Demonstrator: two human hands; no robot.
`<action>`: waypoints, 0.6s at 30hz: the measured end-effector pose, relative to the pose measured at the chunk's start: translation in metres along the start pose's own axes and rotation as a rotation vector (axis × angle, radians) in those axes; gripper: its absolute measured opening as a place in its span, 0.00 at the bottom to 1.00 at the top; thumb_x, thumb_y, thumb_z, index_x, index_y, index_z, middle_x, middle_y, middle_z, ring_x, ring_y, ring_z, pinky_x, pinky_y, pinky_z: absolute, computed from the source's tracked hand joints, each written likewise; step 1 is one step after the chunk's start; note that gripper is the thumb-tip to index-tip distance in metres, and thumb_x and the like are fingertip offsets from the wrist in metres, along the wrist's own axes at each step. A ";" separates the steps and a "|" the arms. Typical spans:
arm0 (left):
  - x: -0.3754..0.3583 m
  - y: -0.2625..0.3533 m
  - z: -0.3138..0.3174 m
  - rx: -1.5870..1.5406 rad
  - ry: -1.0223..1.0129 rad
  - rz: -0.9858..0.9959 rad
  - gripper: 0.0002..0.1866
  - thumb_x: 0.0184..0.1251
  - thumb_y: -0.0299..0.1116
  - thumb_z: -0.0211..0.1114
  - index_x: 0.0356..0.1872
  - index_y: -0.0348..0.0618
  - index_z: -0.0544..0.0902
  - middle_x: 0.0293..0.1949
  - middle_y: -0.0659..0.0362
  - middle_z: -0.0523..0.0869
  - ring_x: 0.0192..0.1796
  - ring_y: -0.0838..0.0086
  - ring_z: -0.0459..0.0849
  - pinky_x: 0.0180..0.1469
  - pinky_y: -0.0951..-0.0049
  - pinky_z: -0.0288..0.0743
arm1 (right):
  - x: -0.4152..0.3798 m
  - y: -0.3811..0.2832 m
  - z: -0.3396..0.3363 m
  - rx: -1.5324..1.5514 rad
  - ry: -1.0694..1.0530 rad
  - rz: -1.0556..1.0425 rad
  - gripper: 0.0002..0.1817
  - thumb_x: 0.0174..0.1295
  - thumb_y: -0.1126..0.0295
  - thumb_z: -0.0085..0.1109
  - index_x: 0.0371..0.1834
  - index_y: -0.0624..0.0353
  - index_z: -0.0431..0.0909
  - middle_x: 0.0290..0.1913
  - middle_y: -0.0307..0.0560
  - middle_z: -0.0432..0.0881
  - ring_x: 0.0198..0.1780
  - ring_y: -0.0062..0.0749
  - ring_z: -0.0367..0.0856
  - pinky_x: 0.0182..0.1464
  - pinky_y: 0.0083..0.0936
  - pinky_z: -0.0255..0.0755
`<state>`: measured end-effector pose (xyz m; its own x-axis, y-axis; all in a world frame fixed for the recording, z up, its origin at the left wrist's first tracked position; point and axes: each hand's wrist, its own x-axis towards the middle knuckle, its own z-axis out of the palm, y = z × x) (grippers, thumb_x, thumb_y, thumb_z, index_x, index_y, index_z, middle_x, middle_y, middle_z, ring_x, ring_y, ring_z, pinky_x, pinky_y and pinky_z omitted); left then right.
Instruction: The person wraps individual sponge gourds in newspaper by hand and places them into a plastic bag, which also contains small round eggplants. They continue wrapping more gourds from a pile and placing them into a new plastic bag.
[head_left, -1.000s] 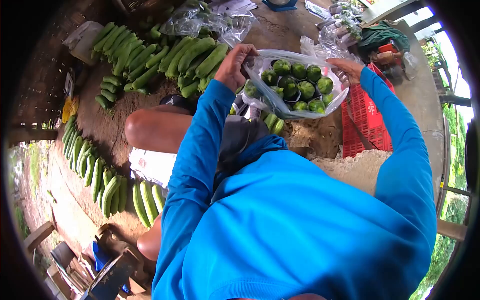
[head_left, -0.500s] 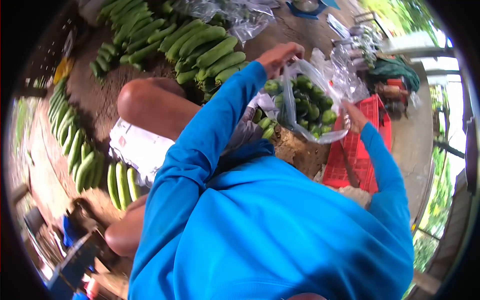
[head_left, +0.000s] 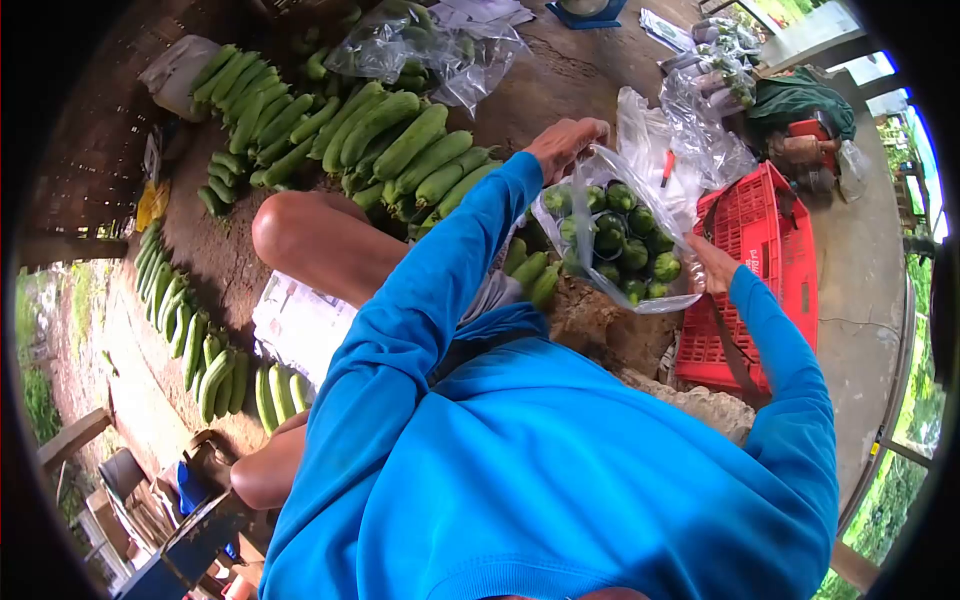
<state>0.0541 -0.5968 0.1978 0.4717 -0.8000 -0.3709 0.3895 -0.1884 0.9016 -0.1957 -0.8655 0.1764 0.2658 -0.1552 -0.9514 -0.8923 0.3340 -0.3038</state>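
The clear plastic bag [head_left: 655, 301] is held above the brown floor [head_left: 540, 75], in from its edges and just beside the red crate [head_left: 740, 232]. Bag wall: transparent, creased, glossy along the lip. Bag mouth: spread wide, facing up toward the wearer. Contents: plump green vegetables [head_left: 632, 254], packed with rounded ends upward, dark and shiny, some paler and streaked (I cannot make out their full length from here).

Left hand [head_left: 568, 148]: grip closed on the bag's far lip. Right hand [head_left: 712, 265]: fingers at the opposite lip; whether this grip is closed, I cannot tell. Long green gourds [head_left: 390, 140] lie heaped toward the floor's far left corner; a further row [head_left: 180, 325] follows its left edge.
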 end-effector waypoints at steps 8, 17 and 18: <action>0.031 -0.044 -0.005 0.138 -0.059 0.096 0.15 0.60 0.48 0.58 0.33 0.47 0.79 0.23 0.65 0.74 0.17 0.81 0.59 0.19 0.75 0.49 | 0.029 0.036 -0.015 0.105 -0.030 -0.065 0.24 0.66 0.38 0.49 0.26 0.45 0.72 0.12 0.26 0.67 0.11 0.15 0.65 0.12 0.17 0.56; 0.068 -0.071 -0.002 0.025 -0.144 -0.006 0.17 0.60 0.50 0.62 0.40 0.49 0.81 0.32 0.63 0.81 0.29 0.77 0.73 0.33 0.74 0.68 | 0.047 0.047 -0.023 0.259 0.073 -0.012 0.24 0.64 0.38 0.52 0.26 0.47 0.70 0.13 0.29 0.59 0.14 0.23 0.57 0.18 0.21 0.54; 0.068 -0.072 -0.003 -0.082 -0.150 -0.045 0.17 0.60 0.50 0.62 0.40 0.49 0.82 0.34 0.63 0.82 0.33 0.77 0.77 0.39 0.73 0.72 | 0.056 0.047 -0.032 0.278 0.070 0.020 0.26 0.61 0.36 0.54 0.26 0.47 0.67 0.13 0.31 0.58 0.14 0.23 0.57 0.19 0.20 0.53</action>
<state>0.0606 -0.6362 0.1064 0.3316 -0.8690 -0.3672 0.4736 -0.1833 0.8614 -0.2341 -0.8884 0.1105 0.2144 -0.2065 -0.9546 -0.7604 0.5782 -0.2959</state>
